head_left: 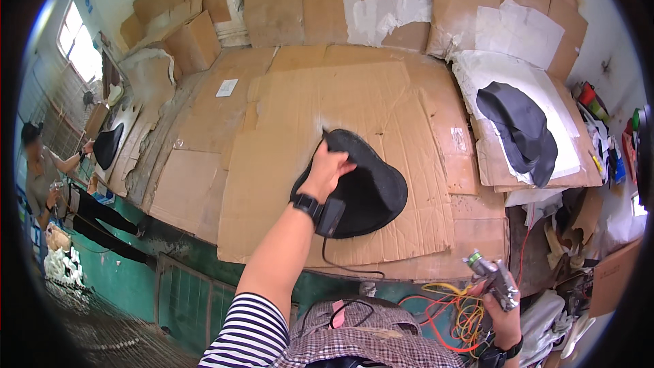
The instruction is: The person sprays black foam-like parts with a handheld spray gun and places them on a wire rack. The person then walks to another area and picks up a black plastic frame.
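A black, rounded saddle-shaped piece [378, 194] lies on the cardboard-covered table in front of me. My left hand [331, 169] reaches over it from the near side, its fingers closed on the upper left edge, where a small black tip sticks up. To the lower right, off the table's front edge, my right hand [503, 315] is wrapped round a silver spray gun [496, 282] with a green part at its end. The gun is held apart from the black piece.
Black sheet-like pieces [521, 126] lie stacked on a white-covered board at the right. Yellow and orange hoses [453, 320] coil beside my right hand. Cardboard [272, 0] lines the back wall. At far left another person [51, 177] holds a similar black piece [107, 146].
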{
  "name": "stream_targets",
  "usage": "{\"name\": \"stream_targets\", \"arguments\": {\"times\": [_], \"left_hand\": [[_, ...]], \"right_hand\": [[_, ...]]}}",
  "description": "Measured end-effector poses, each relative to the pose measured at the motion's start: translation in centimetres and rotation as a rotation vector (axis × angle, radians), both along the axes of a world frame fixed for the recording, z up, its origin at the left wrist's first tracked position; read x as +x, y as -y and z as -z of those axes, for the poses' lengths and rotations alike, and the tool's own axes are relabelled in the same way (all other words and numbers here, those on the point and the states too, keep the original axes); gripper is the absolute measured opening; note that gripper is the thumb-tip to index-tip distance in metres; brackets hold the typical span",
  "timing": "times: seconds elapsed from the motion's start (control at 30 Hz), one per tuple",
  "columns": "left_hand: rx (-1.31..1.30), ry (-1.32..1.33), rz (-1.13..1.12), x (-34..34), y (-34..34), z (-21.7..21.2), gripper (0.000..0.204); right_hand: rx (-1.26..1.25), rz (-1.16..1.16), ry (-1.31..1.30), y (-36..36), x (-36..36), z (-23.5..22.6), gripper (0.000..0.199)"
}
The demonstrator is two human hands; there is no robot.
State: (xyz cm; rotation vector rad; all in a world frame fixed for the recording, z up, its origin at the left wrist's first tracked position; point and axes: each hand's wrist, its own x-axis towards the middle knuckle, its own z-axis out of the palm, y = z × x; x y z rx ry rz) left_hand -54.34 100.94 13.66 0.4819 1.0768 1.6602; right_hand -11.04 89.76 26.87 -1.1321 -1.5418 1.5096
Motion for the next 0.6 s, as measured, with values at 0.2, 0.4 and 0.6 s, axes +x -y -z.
{"name": "stream_targets", "arguments": {"times": [0.2, 0.4, 0.6], "left_hand": [[0.329, 0.13, -0.039, 0.4, -8.6, -11.0, 0.026], [0.679, 0.131, -0.031, -1.6, -6.7, -19.6, 0.014], [0.703, 0.243, -0.009, -8.8, 6.4, -21.9, 0.023]], "right_hand": [[-0.067, -0.064, -0.024, -0.4, 0.7, 2.0, 0.063], [-0.113, -0.06, -0.056, -1.1, 1.4, 1.1, 0.064], [-0.135, -0.154, 0.149, -1.3, 2.4, -1.1, 0.055]]}}
